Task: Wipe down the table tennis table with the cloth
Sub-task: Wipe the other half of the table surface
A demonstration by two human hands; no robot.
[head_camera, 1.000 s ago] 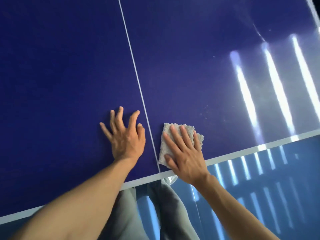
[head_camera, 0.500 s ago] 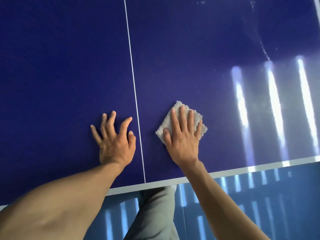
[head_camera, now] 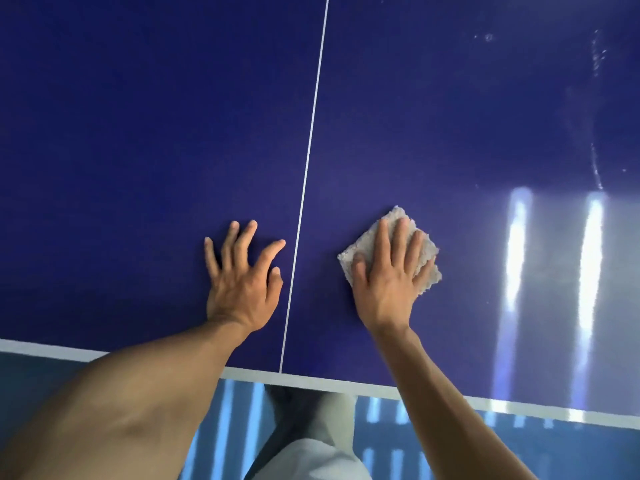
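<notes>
Now the wiping stroke runs away from the person across the dark blue table tennis table (head_camera: 138, 133). A second ago the cloth hung over the near edge; it now lies wholly on the playing surface, well in from the edge and right of the centre line. The right hand (head_camera: 388, 278) presses flat on it, fingers straight and slightly spread, nothing curled round it. The left hand (head_camera: 242, 282) has kept its place left of the line, fingers splayed and tips on the table, holding nothing, apparently as a brace. The small grey fluffy folded cloth (head_camera: 363, 242) has turned a little and sits corner-forward under the fingers. This suggests the near strip is done and the stroke is heading for the unwiped area beyond.

Below the table, a glossy blue floor (head_camera: 519, 452) mirrors striped light, and a grey trouser leg (head_camera: 311, 455) shows. The table's right side carries bright light streaks (head_camera: 516, 254). A white edge band (head_camera: 519, 405) and a thin white centre line (head_camera: 311, 133) mark it. Pale smudges (head_camera: 597, 57) remain far right.
</notes>
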